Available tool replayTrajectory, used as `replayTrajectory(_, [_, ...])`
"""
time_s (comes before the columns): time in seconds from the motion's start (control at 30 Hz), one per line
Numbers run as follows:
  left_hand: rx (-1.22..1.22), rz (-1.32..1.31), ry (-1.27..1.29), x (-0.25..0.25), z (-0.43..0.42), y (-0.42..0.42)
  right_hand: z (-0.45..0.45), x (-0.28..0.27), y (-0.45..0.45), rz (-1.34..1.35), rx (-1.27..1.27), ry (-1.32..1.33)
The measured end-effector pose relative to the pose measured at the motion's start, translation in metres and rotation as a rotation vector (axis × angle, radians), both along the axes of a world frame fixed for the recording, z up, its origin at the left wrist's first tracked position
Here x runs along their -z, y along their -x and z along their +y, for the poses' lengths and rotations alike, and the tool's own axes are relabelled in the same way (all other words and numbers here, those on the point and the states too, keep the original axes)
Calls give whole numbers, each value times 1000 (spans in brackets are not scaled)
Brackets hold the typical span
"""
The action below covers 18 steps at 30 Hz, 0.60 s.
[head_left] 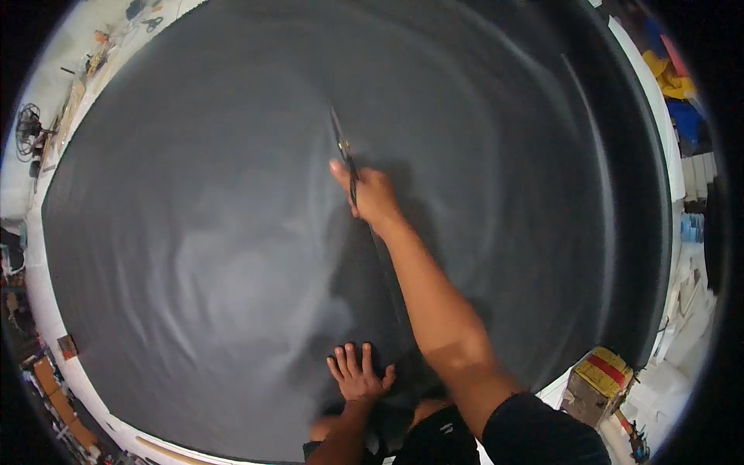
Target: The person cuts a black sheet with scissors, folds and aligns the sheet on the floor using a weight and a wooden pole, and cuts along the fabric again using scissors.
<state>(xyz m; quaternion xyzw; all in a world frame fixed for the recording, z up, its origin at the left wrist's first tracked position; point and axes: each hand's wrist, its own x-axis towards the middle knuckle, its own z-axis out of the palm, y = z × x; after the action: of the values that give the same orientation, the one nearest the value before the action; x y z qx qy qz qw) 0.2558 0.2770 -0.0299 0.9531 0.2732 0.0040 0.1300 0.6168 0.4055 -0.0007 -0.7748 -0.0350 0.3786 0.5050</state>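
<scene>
A large sheet of black, slightly shiny material that looks like leatherette spreads over the white table. In my right hand is a pair of scissors, its blades pointing away from me on the sheet. A cut line runs through the material from the scissors back toward my body, partly hidden under my right forearm. My left hand lies flat on the sheet near the front edge, fingers spread, left of the cut, holding nothing.
Along the right side the material is rolled or folded up. A cardboard box with a yellow and red top stands at the lower right. A small fan is at the far left. Another pair of scissors lies at the upper left.
</scene>
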Motion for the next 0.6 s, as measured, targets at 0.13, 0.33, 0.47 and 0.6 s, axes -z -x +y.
replayTrajectory(0.13, [-4,133,50,-6,4,-3,46,-1,-43,-3,-12,31])
replayTrajectory(0.33, [-73,-88,200,-30,15,-17,55,4,-46,-83,45,-2])
replayTrajectory(0.47, [-324,-321,293,-56,160,-156,52,-12,-39,29,53,-17])
replayTrajectory(0.6, [-251,-289,-147,-17,299,-304,52,6,-41,52,78,-130])
